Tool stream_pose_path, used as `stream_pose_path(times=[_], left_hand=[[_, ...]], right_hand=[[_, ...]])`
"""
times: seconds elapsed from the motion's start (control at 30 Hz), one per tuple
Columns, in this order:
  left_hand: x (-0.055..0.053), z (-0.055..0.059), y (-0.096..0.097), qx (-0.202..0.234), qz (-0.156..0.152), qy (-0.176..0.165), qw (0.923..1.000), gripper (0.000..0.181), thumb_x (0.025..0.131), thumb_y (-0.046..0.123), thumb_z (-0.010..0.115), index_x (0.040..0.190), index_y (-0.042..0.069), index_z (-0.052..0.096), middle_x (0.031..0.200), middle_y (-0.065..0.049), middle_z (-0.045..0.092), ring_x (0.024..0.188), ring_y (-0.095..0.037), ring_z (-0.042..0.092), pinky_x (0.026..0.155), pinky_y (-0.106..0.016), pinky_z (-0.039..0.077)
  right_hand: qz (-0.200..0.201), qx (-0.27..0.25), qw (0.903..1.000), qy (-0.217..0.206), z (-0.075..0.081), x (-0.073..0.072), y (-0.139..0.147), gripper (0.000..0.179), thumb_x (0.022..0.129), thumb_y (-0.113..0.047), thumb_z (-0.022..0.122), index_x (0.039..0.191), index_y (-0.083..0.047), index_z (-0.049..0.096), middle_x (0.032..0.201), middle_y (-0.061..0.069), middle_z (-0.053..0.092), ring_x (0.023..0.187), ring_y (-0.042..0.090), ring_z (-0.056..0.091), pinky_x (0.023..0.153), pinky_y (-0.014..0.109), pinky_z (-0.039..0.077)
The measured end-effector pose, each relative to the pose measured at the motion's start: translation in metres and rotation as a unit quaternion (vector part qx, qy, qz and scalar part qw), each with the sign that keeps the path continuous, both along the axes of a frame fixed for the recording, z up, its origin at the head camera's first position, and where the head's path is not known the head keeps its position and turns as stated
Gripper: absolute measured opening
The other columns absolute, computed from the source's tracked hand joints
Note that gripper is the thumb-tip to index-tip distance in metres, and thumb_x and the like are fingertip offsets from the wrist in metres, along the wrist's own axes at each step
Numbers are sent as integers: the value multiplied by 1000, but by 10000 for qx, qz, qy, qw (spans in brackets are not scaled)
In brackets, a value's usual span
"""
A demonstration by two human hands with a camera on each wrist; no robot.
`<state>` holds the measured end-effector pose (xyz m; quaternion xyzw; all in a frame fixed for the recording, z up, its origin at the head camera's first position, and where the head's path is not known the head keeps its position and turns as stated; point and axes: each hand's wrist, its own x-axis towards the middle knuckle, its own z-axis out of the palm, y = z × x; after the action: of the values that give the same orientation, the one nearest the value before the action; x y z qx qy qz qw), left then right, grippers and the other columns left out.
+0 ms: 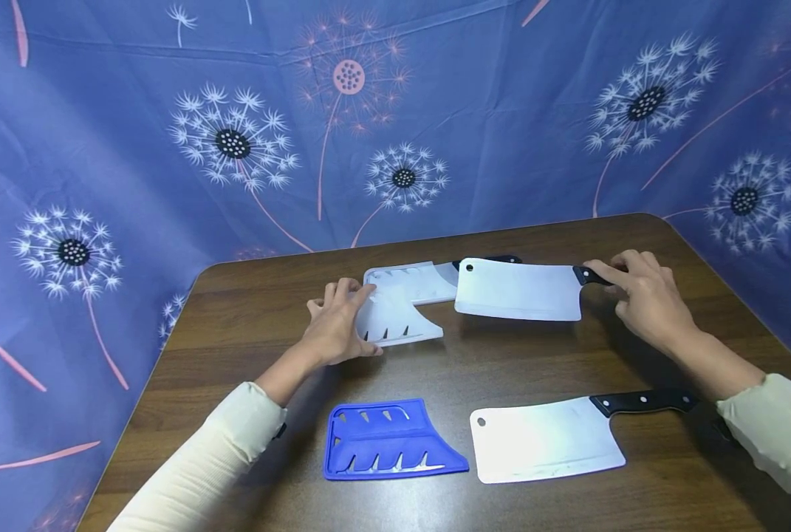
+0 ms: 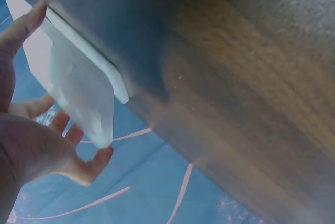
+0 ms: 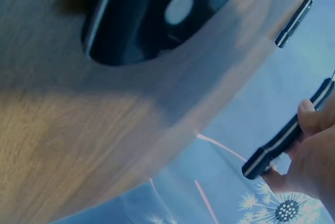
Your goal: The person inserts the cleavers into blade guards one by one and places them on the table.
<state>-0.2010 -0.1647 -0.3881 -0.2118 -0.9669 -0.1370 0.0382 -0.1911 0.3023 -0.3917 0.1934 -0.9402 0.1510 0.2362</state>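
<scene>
My left hand (image 1: 337,323) grips a white blade guard (image 1: 395,319) by its left end, thumb at the near edge and fingers at the far edge. In the left wrist view that guard (image 2: 78,85) is tilted off the table. To the right, my right hand (image 1: 651,299) holds a cleaver (image 1: 518,290) by its black handle, fingers curled round it. The cleaver's blade is raised over the table and points left, its tip end a little apart from the guard. The right wrist view shows the handle (image 3: 282,137) between thumb and fingers.
Behind, another cleaver (image 1: 447,273) lies with its blade partly inside a second white guard (image 1: 402,277). Nearer me are a blue blade guard (image 1: 388,443) and a third cleaver (image 1: 544,440), both flat on the wooden table (image 1: 249,325). A blue patterned cloth (image 1: 501,133) hangs behind.
</scene>
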Motion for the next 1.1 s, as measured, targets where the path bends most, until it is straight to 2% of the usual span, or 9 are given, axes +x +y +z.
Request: stream_pose_path(times=[0.17,0.37,0.57,0.77,1.1], left_hand=[[0,11,-1,197,159,585,9980,107,54,43,92,144,19,40,131,-12,38,120,-36,34,84,-65,29],[0,19,-1,364,185,1025,9939,104,51,42,92,140,23,42,131,-12,39,119,-36,34,85,-63,28],[2,23,0,513,148,1220,9911,104,52,39,93,141,23,42,131,-12,39,119,-34,33,87,-61,26],[4,25,1,605,39,1445,9876,104,53,38,93,141,22,41,132,-12,38,118,-34,33,86,-60,26],[3,28,3,754,31,1702,9825,105,49,36,95,140,21,43,132,-12,39,119,-34,34,87,-59,25]], right_hand=[[67,-177,9981,578,6,0,-2,84,61,26,52,135,-13,56,106,22,49,98,41,41,76,57,28],[145,-297,9943,1016,11,0,-3,84,61,26,49,135,-13,56,106,24,48,97,43,40,73,54,25],[213,-265,9909,1304,16,1,-4,84,61,25,49,135,-14,57,108,27,48,95,44,39,73,54,24],[276,-204,9895,1407,21,3,-6,83,60,24,49,134,-15,57,108,28,47,94,45,39,73,55,24],[395,-158,9876,1510,21,7,-10,85,58,26,51,132,-15,58,107,28,47,95,46,39,73,56,25]])
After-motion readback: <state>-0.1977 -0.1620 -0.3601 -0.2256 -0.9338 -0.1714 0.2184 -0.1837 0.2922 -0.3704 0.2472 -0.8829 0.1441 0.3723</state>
